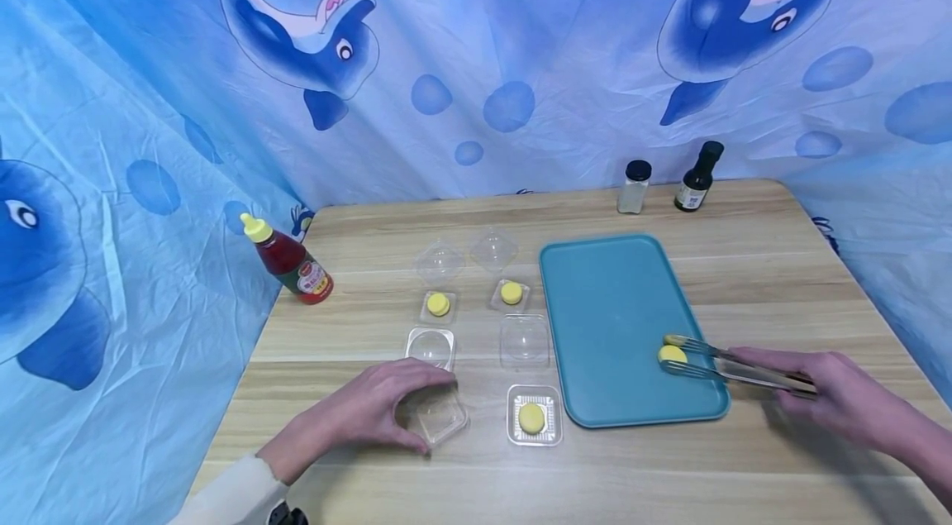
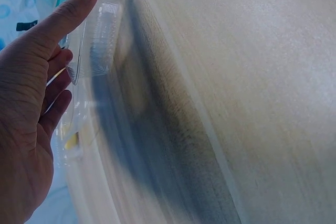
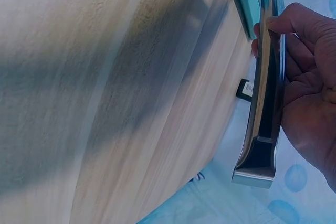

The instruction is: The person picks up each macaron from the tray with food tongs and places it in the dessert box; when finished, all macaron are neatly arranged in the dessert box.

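Metal tongs [image 3: 266,90] sit clamped in the right hand [image 1: 833,383], their prongs either side of a yellow disc [image 1: 673,354] just left of it, over the teal tray [image 1: 613,318] — whether lifted, I cannot tell. Thumb and fingers of the left hand [image 1: 372,408] curve round a clear box [image 1: 444,419]; just right of that hand, on the bench [image 1: 595,475] — a clear container [image 1: 554,436] with a darker yellow disc [image 1: 531,418]
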Demonstrator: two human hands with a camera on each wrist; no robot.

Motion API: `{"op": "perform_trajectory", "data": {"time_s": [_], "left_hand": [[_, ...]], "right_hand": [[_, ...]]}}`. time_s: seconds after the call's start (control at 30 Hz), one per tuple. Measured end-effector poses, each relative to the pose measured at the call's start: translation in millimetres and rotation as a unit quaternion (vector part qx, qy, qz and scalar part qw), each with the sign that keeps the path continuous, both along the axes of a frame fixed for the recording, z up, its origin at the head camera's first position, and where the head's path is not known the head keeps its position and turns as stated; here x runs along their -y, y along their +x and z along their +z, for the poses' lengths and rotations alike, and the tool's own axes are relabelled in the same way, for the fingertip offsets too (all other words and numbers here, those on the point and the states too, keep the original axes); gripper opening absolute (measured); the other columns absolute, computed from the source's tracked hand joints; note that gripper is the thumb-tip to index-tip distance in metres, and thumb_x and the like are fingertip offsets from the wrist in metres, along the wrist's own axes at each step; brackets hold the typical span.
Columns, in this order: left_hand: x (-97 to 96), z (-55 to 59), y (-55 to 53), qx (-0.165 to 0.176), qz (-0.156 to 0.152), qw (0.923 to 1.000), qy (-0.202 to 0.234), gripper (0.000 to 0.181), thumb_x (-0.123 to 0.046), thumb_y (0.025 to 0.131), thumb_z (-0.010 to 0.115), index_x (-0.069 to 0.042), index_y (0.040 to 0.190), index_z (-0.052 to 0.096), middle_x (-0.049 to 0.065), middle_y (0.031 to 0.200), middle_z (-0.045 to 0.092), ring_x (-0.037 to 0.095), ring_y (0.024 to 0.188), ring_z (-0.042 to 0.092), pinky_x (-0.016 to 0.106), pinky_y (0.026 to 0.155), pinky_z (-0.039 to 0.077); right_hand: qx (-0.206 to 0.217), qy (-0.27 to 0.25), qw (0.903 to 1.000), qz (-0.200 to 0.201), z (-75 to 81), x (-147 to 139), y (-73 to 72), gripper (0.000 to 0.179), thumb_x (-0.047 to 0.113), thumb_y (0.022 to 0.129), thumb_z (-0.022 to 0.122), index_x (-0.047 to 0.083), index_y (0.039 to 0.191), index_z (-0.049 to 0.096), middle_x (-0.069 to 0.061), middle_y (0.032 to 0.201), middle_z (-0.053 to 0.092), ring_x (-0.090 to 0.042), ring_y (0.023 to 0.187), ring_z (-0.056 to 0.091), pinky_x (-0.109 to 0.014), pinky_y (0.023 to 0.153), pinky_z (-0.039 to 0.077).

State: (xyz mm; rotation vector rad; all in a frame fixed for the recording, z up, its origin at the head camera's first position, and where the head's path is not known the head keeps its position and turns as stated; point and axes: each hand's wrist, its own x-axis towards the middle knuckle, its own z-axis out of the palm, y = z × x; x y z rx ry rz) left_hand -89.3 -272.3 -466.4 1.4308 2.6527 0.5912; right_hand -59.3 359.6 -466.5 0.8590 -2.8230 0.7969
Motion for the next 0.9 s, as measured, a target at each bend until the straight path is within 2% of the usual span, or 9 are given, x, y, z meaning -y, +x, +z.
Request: {"op": "perform_trajectory", "data": {"time_s": [0.1, 0.27, 0.33, 0.4, 0.53, 0.63, 0.77, 0.9], "left_hand": [[-0.1, -0.9, -0.1, 0.004, 0.001, 1.0000, 0.000, 0.095, -0.062, 0.072, 0.092, -0.015, 0.148, 0.061, -0.005, 0.147, 0.064, 0.021, 0.133, 0.061, 0.049, 0.109, 0.054], [-0.2, -1.3, -0.3, 0.003, 0.001, 1.0000, 0.003, 0.095, -0.061, 0.071, 0.093, -0.015, 0.148, 0.061, -0.005, 0.146, 0.064, 0.020, 0.132, 0.062, 0.048, 0.109, 0.054], [-0.4, -1.1, -0.2, 0.001, 0.000, 1.0000, 0.004, 0.095, -0.061, 0.071, 0.093, -0.014, 0.147, 0.062, -0.005, 0.146, 0.064, 0.020, 0.132, 0.062, 0.048, 0.108, 0.055], [-0.6, -0.8, -0.3, 0.001, 0.000, 1.0000, 0.005, 0.095, -0.060, 0.071, 0.093, -0.014, 0.147, 0.062, -0.004, 0.146, 0.065, 0.020, 0.132, 0.062, 0.048, 0.108, 0.055], [-0.3, -0.4, 0.3, 0.006, 0.003, 1.0000, 0.003, 0.095, -0.061, 0.071, 0.093, -0.014, 0.148, 0.061, -0.005, 0.146, 0.064, 0.020, 0.132, 0.062, 0.048, 0.108, 0.055], [-0.2, -0.5, 0.6, 0.010, 0.005, 0.9999, 0.000, 0.095, -0.061, 0.072, 0.093, -0.015, 0.148, 0.061, -0.005, 0.147, 0.064, 0.020, 0.132, 0.062, 0.048, 0.109, 0.054], [-0.3, -0.6, 0.7, 0.009, 0.005, 0.9999, -0.004, 0.095, -0.062, 0.072, 0.092, -0.015, 0.148, 0.061, -0.004, 0.147, 0.064, 0.020, 0.132, 0.062, 0.048, 0.109, 0.054], [-0.9, 0.6, 0.7, 0.010, 0.005, 0.9999, -0.003, 0.095, -0.062, 0.071, 0.093, -0.015, 0.148, 0.061, -0.004, 0.146, 0.064, 0.020, 0.132, 0.062, 0.048, 0.109, 0.054]], "right_hand": [[0.010, -0.009, 0.9998, 0.014, 0.6, 3, -2.8, 0.082, -0.016, 0.065, 0.089, 0.014, 0.140, 0.071, 0.005, 0.130, 0.072, 0.006, 0.101, 0.059, -0.010, 0.066, 0.043], [0.004, -0.027, 0.9988, 0.040, 2.3, 12, -7.3, 0.082, -0.018, 0.066, 0.088, 0.012, 0.140, 0.070, 0.000, 0.129, 0.074, 0.005, 0.094, 0.059, -0.011, 0.065, 0.043], [0.009, -0.030, 0.9983, 0.049, 4.4, 16, -9.6, 0.081, -0.017, 0.067, 0.087, 0.012, 0.141, 0.070, 0.001, 0.130, 0.074, 0.004, 0.099, 0.060, -0.011, 0.066, 0.044], [0.016, -0.035, 0.9975, 0.059, 7.9, 22, -12.1, 0.081, -0.018, 0.069, 0.086, 0.011, 0.142, 0.069, -0.003, 0.131, 0.074, 0.002, 0.096, 0.061, -0.014, 0.064, 0.044], [0.055, -0.026, 0.9953, 0.075, 19.0, 35, -18.6, 0.079, -0.014, 0.076, 0.085, 0.015, 0.147, 0.065, -0.006, 0.136, 0.071, 0.002, 0.102, 0.062, -0.017, 0.064, 0.047], [0.082, -0.016, 0.9925, 0.089, 28.7, 48, -22.6, 0.076, -0.008, 0.081, 0.085, 0.017, 0.149, 0.064, -0.009, 0.139, 0.070, 0.001, 0.114, 0.063, -0.018, 0.070, 0.054], [0.139, -0.027, 0.9832, 0.115, 41.8, 67, -28.1, 0.073, -0.009, 0.086, 0.080, 0.017, 0.151, 0.062, -0.013, 0.142, 0.067, 0.000, 0.113, 0.063, -0.018, 0.066, 0.055], [0.176, -0.042, 0.9728, 0.145, 50.5, 90, -34.1, 0.072, -0.013, 0.087, 0.075, 0.015, 0.151, 0.061, -0.012, 0.145, 0.066, -0.009, 0.106, 0.065, -0.020, 0.055, 0.051]]}}
